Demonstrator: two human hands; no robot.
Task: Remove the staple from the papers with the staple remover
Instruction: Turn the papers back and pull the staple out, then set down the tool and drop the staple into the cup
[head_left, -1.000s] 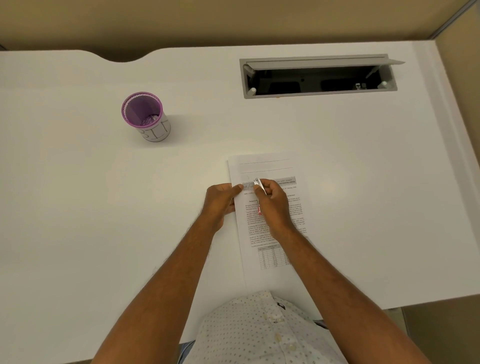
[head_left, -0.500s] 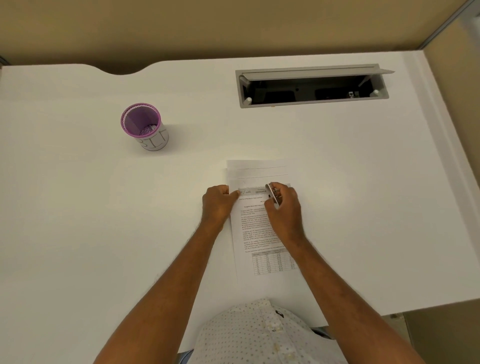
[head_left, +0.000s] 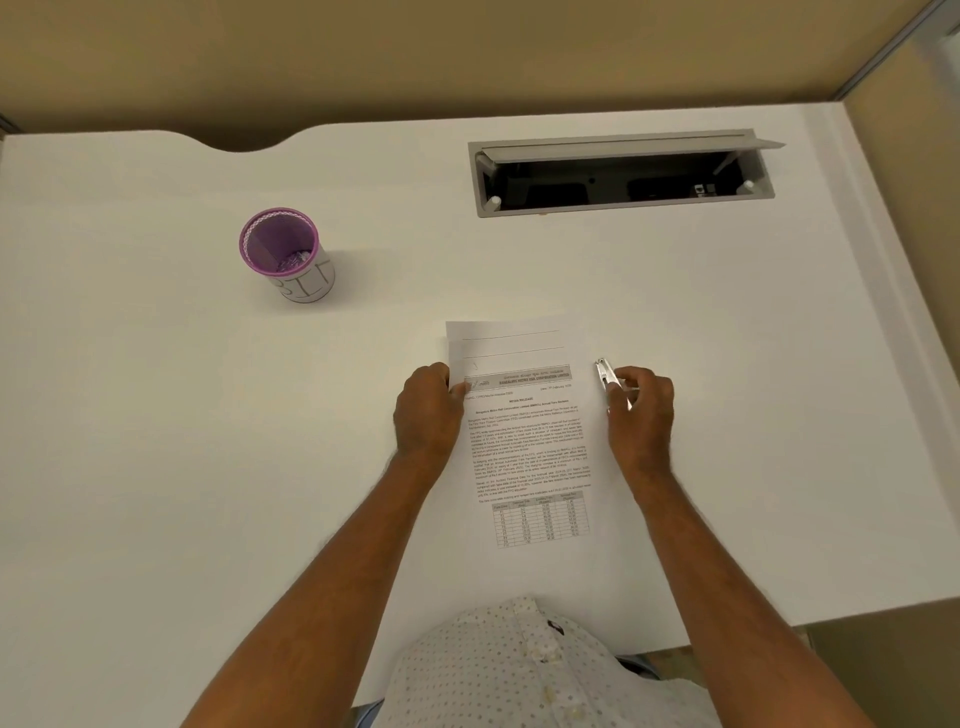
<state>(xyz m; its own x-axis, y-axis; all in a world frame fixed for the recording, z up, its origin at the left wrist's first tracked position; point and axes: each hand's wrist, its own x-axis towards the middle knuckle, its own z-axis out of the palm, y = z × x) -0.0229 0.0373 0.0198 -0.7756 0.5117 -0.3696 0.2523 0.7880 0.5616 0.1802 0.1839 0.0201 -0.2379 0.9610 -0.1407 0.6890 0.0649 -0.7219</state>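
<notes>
Printed white papers (head_left: 524, 431) lie flat on the white desk in front of me. My left hand (head_left: 427, 410) presses on their left edge near the top, fingers curled on the sheet. My right hand (head_left: 640, 410) is at the papers' right edge, closed around a small metal staple remover (head_left: 607, 378) whose jaws point up and away from me, just off the sheet. The staple itself is too small to make out.
A purple mesh cup (head_left: 284, 253) with small metal bits inside stands at the back left. An open grey cable hatch (head_left: 621, 176) is set in the desk at the back right. The desk's front edge (head_left: 727, 631) runs just below my arms.
My right hand has carried the staple remover from the papers' upper left header area across to the right edge. My left hand stays on the left edge.
</notes>
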